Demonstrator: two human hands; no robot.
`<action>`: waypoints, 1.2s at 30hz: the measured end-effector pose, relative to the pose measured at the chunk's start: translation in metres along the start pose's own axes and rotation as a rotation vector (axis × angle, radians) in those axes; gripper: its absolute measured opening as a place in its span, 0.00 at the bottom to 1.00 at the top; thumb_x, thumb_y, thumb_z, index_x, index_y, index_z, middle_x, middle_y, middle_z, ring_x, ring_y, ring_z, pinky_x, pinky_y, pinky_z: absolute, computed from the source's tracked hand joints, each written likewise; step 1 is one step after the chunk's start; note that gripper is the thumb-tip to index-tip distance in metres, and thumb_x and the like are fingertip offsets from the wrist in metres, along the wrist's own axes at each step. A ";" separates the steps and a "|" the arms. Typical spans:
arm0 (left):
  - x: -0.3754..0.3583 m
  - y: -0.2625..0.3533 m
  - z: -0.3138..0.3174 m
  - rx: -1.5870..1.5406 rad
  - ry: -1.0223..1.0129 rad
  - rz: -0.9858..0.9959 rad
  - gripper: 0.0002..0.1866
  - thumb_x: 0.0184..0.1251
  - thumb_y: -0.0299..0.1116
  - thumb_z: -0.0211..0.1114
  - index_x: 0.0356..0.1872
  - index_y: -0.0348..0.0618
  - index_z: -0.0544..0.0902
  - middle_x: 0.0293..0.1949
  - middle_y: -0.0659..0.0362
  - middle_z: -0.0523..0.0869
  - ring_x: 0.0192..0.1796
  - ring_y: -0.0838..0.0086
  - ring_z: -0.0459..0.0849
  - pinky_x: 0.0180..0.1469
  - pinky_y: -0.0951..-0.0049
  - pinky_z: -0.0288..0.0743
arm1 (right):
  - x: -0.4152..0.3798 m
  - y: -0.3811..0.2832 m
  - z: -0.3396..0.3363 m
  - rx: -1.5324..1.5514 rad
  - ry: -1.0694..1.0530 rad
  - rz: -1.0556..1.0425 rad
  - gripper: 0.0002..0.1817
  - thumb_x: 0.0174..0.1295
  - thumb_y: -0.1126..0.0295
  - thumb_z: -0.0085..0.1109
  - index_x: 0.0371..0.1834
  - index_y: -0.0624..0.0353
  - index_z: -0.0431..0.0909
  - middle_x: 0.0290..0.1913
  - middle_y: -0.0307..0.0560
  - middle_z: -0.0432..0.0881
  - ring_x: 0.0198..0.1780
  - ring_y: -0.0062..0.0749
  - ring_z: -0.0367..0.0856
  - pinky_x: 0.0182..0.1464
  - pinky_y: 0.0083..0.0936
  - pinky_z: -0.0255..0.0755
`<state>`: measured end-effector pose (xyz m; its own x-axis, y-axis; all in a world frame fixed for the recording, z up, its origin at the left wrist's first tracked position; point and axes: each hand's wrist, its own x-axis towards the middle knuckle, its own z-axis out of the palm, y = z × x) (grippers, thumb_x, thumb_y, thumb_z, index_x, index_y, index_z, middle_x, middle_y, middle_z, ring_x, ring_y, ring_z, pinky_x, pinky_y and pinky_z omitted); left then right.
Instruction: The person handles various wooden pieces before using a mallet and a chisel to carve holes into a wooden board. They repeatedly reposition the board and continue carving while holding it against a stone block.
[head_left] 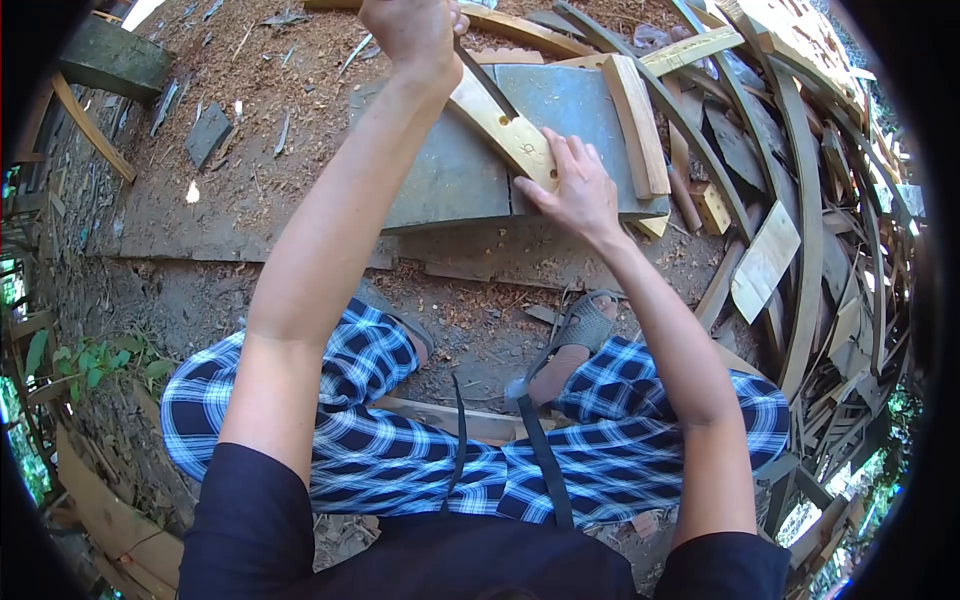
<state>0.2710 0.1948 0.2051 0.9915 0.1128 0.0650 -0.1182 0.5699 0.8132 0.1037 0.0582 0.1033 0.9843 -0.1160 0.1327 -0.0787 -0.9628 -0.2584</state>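
My left hand (412, 38) is at the top of the view, closed around the upper end of a chisel (486, 80) with a long, dark, narrow blade. Its handle is mostly hidden in the fist. The blade slants down to the right, its lower end beside a hole in a pale wooden piece (522, 146). My right hand (582, 190) grips the near end of that piece, thumb at the left and fingers along the right side. A second hole and a pencil-like mark show near the thumb. The piece lies on a grey-blue wooden block (440, 180).
A pale wooden bar (637, 125) lies on the block's right side. Long curved strips (800, 220) and offcuts are heaped at the right. Shavings (290, 110) cover the ground beyond, with a dark beam (115, 62) at upper left. My sandalled feet (575, 335) are close below the block.
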 end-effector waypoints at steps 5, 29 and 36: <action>-0.011 -0.014 0.000 0.038 0.082 -0.021 0.16 0.72 0.40 0.64 0.28 0.50 0.69 0.14 0.71 0.63 0.10 0.85 0.60 0.11 0.79 0.54 | 0.002 -0.001 0.001 0.139 -0.037 -0.036 0.37 0.54 0.50 0.66 0.65 0.56 0.68 0.51 0.48 0.73 0.54 0.44 0.75 0.54 0.41 0.75; -0.028 -0.051 0.014 0.258 0.108 0.250 0.12 0.69 0.38 0.68 0.35 0.41 0.77 0.22 0.66 0.75 0.19 0.81 0.72 0.21 0.75 0.65 | -0.002 -0.005 0.008 0.142 0.012 0.013 0.33 0.52 0.53 0.67 0.59 0.58 0.71 0.49 0.50 0.74 0.52 0.45 0.75 0.52 0.42 0.75; -0.073 -0.041 0.033 0.460 -0.030 0.502 0.12 0.68 0.36 0.69 0.38 0.37 0.80 0.26 0.59 0.82 0.28 0.77 0.80 0.33 0.72 0.73 | 0.000 -0.001 0.007 0.142 -0.008 -0.041 0.33 0.58 0.48 0.64 0.59 0.59 0.70 0.49 0.53 0.74 0.52 0.47 0.75 0.54 0.44 0.74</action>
<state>0.2052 0.1365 0.1863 0.8245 0.2465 0.5094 -0.5357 0.0498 0.8430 0.1045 0.0606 0.0966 0.9876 -0.0746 0.1380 -0.0158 -0.9225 -0.3858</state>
